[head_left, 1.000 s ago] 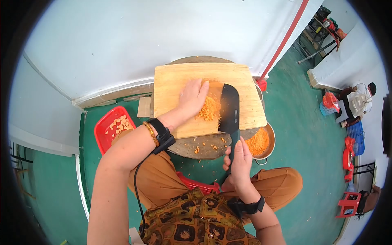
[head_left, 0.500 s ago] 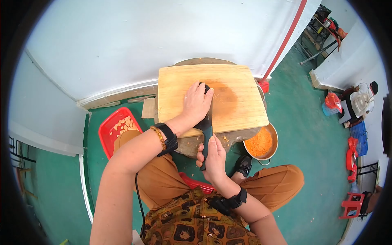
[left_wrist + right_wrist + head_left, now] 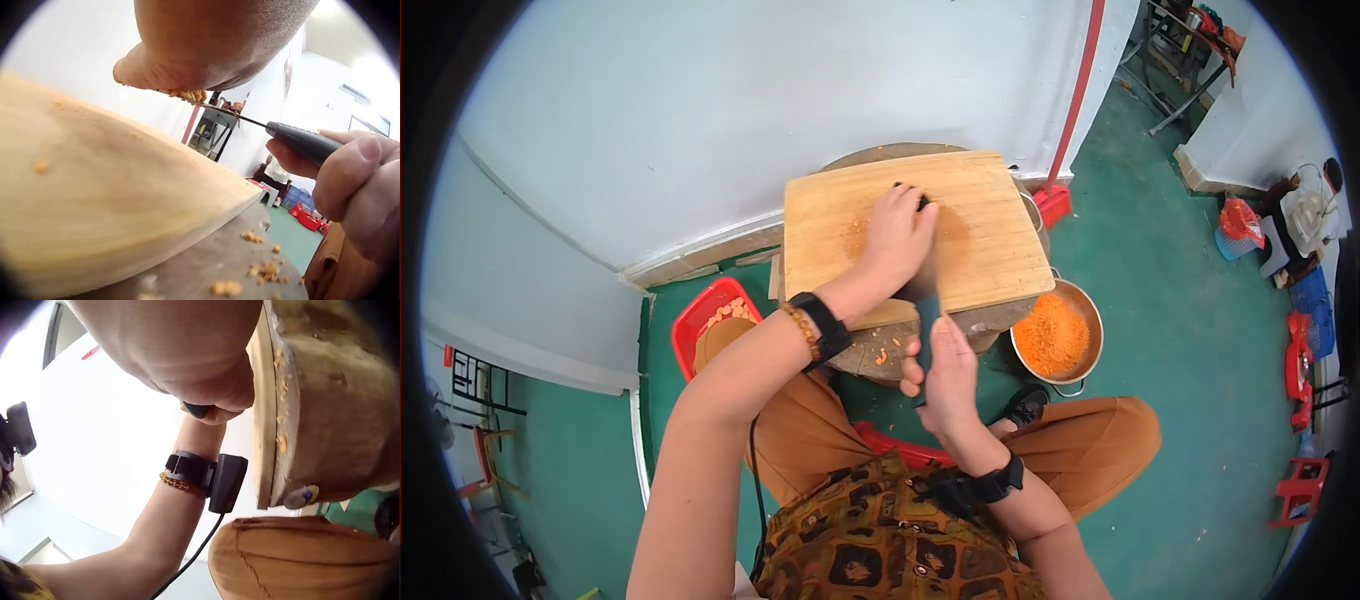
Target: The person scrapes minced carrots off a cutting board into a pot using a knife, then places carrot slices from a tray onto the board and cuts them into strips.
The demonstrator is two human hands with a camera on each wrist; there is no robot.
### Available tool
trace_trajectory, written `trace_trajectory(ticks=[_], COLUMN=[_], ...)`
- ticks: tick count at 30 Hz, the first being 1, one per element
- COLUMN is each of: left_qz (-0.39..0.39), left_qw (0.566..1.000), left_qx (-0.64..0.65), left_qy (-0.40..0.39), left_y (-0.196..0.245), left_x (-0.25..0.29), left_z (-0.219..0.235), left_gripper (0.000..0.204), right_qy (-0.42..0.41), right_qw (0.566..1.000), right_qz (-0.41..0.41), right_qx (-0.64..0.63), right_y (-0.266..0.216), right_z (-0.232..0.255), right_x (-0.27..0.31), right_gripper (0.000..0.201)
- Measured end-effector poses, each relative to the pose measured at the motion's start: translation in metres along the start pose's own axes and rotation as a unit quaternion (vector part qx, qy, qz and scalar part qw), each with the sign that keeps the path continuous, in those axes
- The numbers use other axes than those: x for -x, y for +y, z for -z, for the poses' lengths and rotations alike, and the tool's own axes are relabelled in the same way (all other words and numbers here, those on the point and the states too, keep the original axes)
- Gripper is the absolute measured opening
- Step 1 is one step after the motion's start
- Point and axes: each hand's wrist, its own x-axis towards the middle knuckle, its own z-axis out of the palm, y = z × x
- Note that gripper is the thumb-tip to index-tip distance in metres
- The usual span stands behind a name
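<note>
My right hand (image 3: pixel 947 370) grips the dark handle of a black cleaver (image 3: pixel 927 322), its fingers wrapped round. The blade lies nearly flat above the wooden cutting board (image 3: pixel 995 250). Over the blade my left hand (image 3: pixel 897 235) lies with straight fingers, hiding most of it. Chopped orange bits (image 3: pixel 187 95) show between the left hand and the blade in the left wrist view. A damp orange stain and a few crumbs mark the board. In the right wrist view, the right hand hides the blade, and just the dark handle end (image 3: pixel 197 410) peeks out.
The board rests on a round wood stump (image 3: pixel 865 358) scattered with crumbs. At its right stands a metal pot (image 3: pixel 1099 338) holding minced orange bits (image 3: pixel 1050 333). A red basin (image 3: pixel 685 330) with pale orange pieces sits at the left. A red broom (image 3: pixel 1054 205) leans behind.
The cleaver has moved left from beside the orange pile to under my left hand. The pile has left the board's middle. In the last half second the head view has shifted slightly.
</note>
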Motion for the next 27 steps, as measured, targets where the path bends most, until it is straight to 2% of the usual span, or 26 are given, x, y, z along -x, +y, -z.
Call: trace_trajectory(ticks=[1, 2, 6, 13, 17, 23, 27], left_qz=[-0.027, -0.016, -0.068, -0.055, -0.034, 0.062, 0.090], left_qw=[1.000, 0.999, 0.995, 0.975, 0.966, 0.948, 0.960], left_qx=[0.010, 0.018, 0.067, 0.216, 0.255, 0.306, 0.248], left_qy=[0.010, -0.029, 0.029, -0.005, -0.012, -0.065, -0.089], left_y=[0.011, 0.024, 0.082, 0.155, 0.165, 0.161, 0.142], left_x=[-0.007, -0.015, -0.029, -0.020, -0.001, 0.022, 0.033], left_z=[-0.008, -0.013, -0.066, -0.174, -0.231, -0.296, -0.331], left_gripper=[0.029, 0.028, 0.033, 0.029, 0.027, 0.027, 0.024], right_qy=[0.001, 0.011, 0.043, 0.165, 0.226, 0.281, 0.322], right_qw=[1.000, 1.000, 0.993, 0.961, 0.938, 0.905, 0.875], right_qz=[0.015, 0.026, 0.111, 0.203, 0.223, 0.243, 0.269], right_qx=[0.009, 0.011, 0.027, 0.092, 0.138, 0.209, 0.240], right_y=[-0.011, -0.020, -0.057, -0.107, -0.114, -0.124, -0.131], right_z=[0.003, 0.008, 0.037, 0.103, 0.137, 0.177, 0.185], right_x=[0.004, 0.006, 0.017, 0.034, 0.029, 0.018, 0.017], right_gripper=[0.037, 0.038, 0.040, 0.041, 0.040, 0.040, 0.040])
